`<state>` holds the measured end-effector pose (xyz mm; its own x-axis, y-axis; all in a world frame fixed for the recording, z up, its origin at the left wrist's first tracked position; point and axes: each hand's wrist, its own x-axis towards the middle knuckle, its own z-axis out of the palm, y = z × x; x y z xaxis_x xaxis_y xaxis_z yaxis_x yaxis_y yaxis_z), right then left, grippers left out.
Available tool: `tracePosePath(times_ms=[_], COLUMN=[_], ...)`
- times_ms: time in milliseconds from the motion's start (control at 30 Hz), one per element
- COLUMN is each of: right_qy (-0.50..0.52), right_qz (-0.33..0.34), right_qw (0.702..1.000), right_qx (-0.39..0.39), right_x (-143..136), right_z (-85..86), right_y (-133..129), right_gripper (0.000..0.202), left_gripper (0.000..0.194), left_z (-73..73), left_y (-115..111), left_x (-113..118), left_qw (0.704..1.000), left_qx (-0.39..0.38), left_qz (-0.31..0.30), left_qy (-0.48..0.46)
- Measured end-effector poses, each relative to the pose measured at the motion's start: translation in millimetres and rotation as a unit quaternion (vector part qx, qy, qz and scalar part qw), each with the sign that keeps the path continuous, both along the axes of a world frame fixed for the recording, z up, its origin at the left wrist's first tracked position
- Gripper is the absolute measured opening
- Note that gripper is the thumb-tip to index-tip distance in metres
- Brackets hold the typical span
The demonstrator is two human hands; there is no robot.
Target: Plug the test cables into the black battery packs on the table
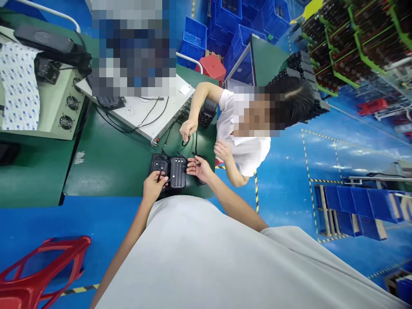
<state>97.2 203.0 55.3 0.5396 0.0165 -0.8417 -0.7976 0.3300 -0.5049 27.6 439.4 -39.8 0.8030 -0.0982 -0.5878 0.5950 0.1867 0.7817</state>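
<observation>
Two black ribbed box-shaped devices lie side by side near the green table's front edge: the left device [155, 160] and the right device [178, 172]. My left hand [155, 185] is closed in a pinch over the left device, on a thin black piece [169, 179] with a light tip; its exact kind is unclear. My right hand [200, 169] lies palm up beside the right device, fingers stretched and apart. Another dark item [202, 182] is partly hidden under it. A co-worker's hand [189, 128] pinches a black cable [186, 142] just beyond.
A grey-white instrument [128, 112] with loose cables spans the back of the green table [96, 171]. The co-worker in white [244, 150] is close on the right. A red chair [61, 257] stands at lower left. Blue crates [194, 36] are stacked behind.
</observation>
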Motion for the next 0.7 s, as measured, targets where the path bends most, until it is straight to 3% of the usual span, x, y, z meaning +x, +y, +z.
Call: tracePosePath(times_ms=[200,367,700], right_qy=[-0.033,-0.039,-0.053], right_qz=[0.037,0.037,0.004], right_qw=[0.996,0.992,0.994], right_qx=[0.079,0.118,0.092], right_x=[4.5,5.1,-4.8], right_z=[15.0,16.0,18.1], right_y=[3.9,6.2,-6.8], right_gripper=[0.046,0.049,0.055], left_gripper=[0.046,0.044,0.043], left_z=[0.6,0.1,1.1], left_y=[0.6,1.0,-1.0], left_x=[2.0,4.7,5.0], left_qw=[1.0,1.0,1.0], left_qx=[0.017,0.015,0.025], left_qz=[-0.002,0.005,0.001], left_qy=[0.0,0.0,0.008])
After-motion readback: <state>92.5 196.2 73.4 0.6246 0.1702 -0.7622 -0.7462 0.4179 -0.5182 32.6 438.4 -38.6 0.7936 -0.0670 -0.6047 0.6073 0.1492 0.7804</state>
